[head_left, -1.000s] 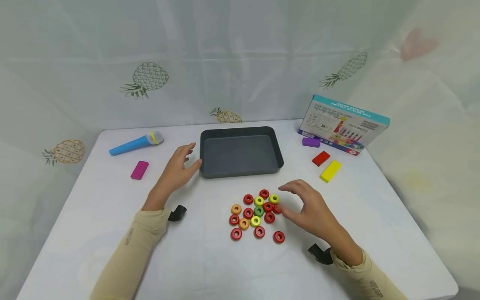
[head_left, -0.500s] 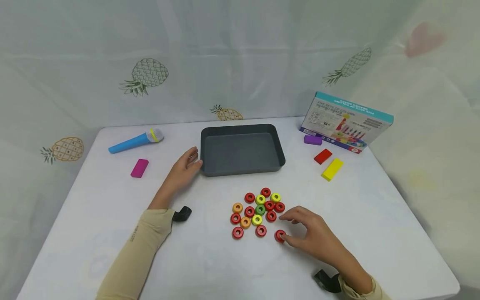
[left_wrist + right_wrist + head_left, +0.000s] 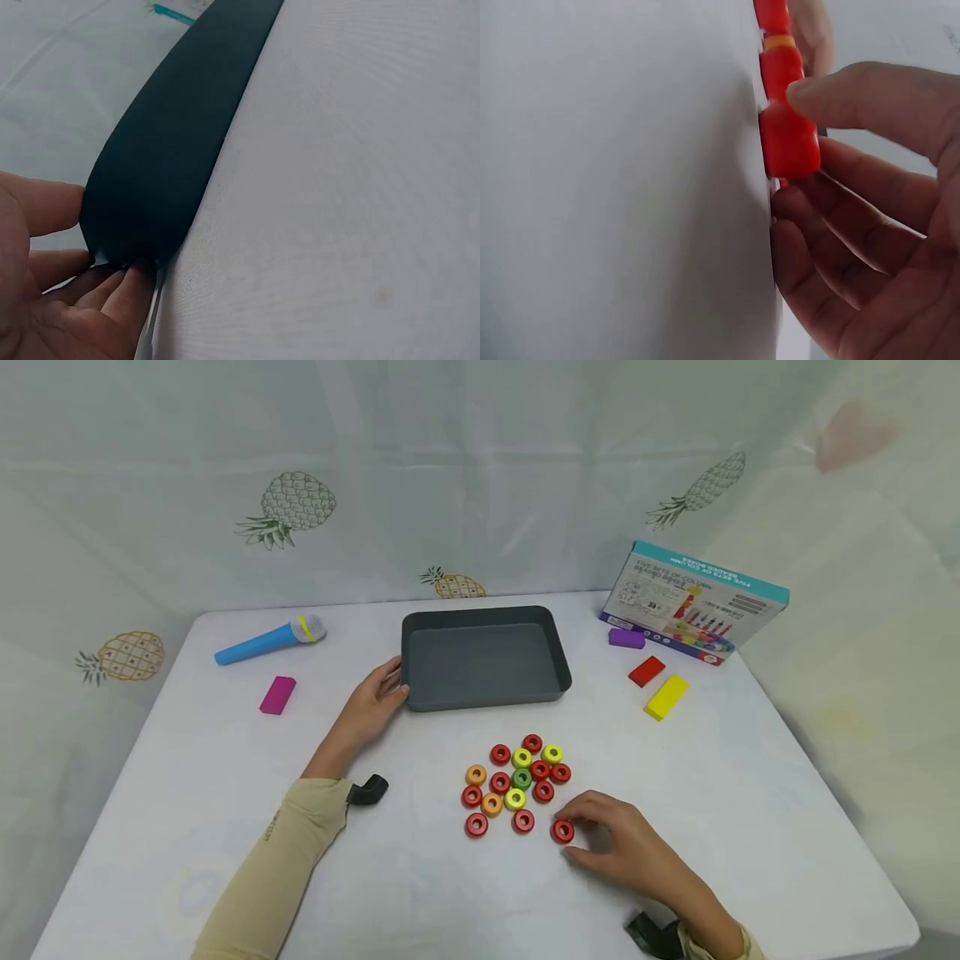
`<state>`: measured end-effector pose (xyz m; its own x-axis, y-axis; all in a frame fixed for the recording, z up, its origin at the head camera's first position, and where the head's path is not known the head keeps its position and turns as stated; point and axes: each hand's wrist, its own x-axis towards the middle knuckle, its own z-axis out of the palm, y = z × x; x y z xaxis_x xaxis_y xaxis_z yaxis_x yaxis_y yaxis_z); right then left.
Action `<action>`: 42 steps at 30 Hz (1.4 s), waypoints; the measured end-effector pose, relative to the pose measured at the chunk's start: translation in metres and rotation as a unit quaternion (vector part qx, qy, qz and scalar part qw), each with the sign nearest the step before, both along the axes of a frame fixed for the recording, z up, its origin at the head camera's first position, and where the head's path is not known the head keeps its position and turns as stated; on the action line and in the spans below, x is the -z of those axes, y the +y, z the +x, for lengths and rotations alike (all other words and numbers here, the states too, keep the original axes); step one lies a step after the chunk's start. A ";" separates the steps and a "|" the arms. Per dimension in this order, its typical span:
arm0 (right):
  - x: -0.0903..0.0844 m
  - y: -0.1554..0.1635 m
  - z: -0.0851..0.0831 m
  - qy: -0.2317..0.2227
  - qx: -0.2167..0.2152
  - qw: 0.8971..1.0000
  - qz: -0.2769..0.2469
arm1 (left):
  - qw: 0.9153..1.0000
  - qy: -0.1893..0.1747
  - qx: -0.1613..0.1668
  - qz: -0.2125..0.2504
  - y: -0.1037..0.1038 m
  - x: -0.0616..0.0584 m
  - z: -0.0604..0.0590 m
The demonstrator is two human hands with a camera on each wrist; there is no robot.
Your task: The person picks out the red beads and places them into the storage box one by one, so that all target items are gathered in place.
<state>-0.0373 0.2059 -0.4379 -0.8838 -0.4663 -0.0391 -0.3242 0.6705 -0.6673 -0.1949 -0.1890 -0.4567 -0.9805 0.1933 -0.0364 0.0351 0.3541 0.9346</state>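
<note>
1. The red ring (image 3: 562, 832) lies flat on the white table (image 3: 750, 793) in the lower middle of the head view, at the right end of the front row and a little apart from the cluster of rings (image 3: 517, 777) above it.
2. The right hand (image 3: 626, 847) has thumb and fingers curled around this ring; the wrist view shows the ring (image 3: 789, 142) pinched at its rim.
3. I'd say a firm grip on the rim matters: the ring looks smooth and could slip or roll.
4. Lifting straight up seems wise, so the neighbouring red ring (image 3: 522, 821) to its left stays put.
5. The left hand (image 3: 371, 706) steadies the dark tray (image 3: 558, 664) at its left wall, fingers curved against the corner (image 3: 120, 255); keeping it braced should stop the tray from sliding.
6. Blocks and a box sit far right, out of the way.
</note>
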 end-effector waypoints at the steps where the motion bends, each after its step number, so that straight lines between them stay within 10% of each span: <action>1: 0.000 -0.001 0.000 0.001 0.002 1.000 0.001 | 1.000 0.001 0.000 0.002 0.000 0.001 0.000; 17: -0.018 0.001 -0.005 0.064 0.034 0.997 -0.017 | 1.000 0.000 -0.002 0.000 -0.001 0.001 0.000; 29: -0.044 0.008 -0.042 0.148 0.023 0.989 -0.021 | 1.000 0.005 0.003 0.009 -0.004 0.006 0.001; 42: -0.049 -0.004 -0.097 0.127 0.047 0.989 -0.053 | 1.000 -0.008 0.007 0.021 -0.005 0.003 0.003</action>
<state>-0.1340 0.2017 -0.3891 -0.8982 -0.3719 0.2344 -0.4305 0.6361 -0.6404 -0.1923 -0.1935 -0.4597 -0.9772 0.2078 -0.0432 0.0250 0.3147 0.9489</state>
